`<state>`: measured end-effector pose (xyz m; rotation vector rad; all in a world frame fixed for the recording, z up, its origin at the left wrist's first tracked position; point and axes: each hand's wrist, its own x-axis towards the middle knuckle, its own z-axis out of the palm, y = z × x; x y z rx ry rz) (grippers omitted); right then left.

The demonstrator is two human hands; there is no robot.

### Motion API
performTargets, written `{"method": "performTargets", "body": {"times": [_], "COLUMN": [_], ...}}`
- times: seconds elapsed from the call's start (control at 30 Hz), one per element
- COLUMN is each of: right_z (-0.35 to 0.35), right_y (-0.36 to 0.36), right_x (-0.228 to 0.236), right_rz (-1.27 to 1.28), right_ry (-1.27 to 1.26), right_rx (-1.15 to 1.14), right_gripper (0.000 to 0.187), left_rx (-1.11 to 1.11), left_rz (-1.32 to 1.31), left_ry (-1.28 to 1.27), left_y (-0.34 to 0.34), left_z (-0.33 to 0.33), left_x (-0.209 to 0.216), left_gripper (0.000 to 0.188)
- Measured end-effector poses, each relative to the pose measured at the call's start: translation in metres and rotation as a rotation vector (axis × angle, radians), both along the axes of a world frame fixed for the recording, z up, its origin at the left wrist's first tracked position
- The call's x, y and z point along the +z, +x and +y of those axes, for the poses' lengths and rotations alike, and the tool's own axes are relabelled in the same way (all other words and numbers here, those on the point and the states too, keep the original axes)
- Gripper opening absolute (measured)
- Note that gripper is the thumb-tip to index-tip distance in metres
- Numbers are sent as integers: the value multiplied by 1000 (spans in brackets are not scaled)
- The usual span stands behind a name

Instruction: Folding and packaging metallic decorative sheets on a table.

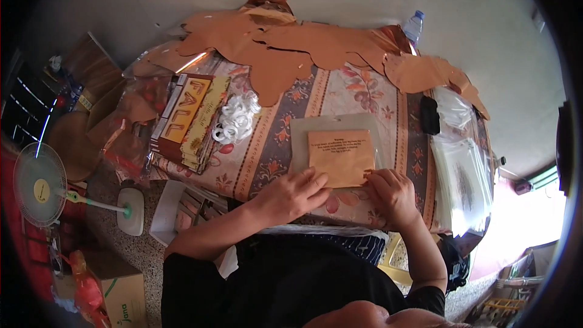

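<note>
A: OK, we're live at the desk [395, 130]. Clear bag [300, 146] lies flat near the near edge, a bit right of its middle, w/ an orange sheet [342, 173] showing through.
B: Fingers, pls?
A: L hand [294, 197]: fingers bent, tips at the sheet's near left corner. Touching, but pinch or press, can't tell. R hand [393, 194]: fingers curled at the near right corner, same verdict.
B: How far along, approx?
A: Sheet looks to be inside the bag, so that part seems done. Bag's near end is partly under the hands, so can't tell if it's closed. I'd call closing or smoothing that end what's left, if anything.
B: Which way's it pointing?
A: Hole end faces the desk's far edge, near end faces the person. Print's right way up for them. Long axis? Sheet looks slightly wider L to R, but it's near square and the lens bends things, so not def.
B: And round it?
A: Stack of clear bags [460, 185] along the right edge, white loops [237, 116] and printed cards [189, 123] toward the left, big brown sheets [273, 79] along the far edge.
</note>
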<state>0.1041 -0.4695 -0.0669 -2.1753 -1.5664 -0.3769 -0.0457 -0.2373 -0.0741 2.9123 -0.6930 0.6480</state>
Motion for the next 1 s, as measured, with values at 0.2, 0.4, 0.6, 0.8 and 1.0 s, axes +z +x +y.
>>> {"method": "performTargets", "body": {"times": [0.2,0.4,0.6,0.8,1.0], "right_z": [3,4,4,4,3], "right_y": [0,0,-2,-2,-2], "right_x": [-2,-1,-4,-2,-3], "right_rz": [9,12,-17,-21,-5], "right_ry": [31,43,45,41,45], "right_rx": [-21,-29,-15,-12,-11], "right_gripper": [15,12,10,11,14], "left_rx": [-23,49,101,55,117], "left_rz": [31,23,12,42,30], "left_ry": [71,98,108,-61,-116], "left_y": [0,0,1,4,5], "left_z": [-4,-4,-7,-10,-17], "left_x": [3,-3,-2,-9,-11], "left_gripper": [36,36,33,34,35]}}
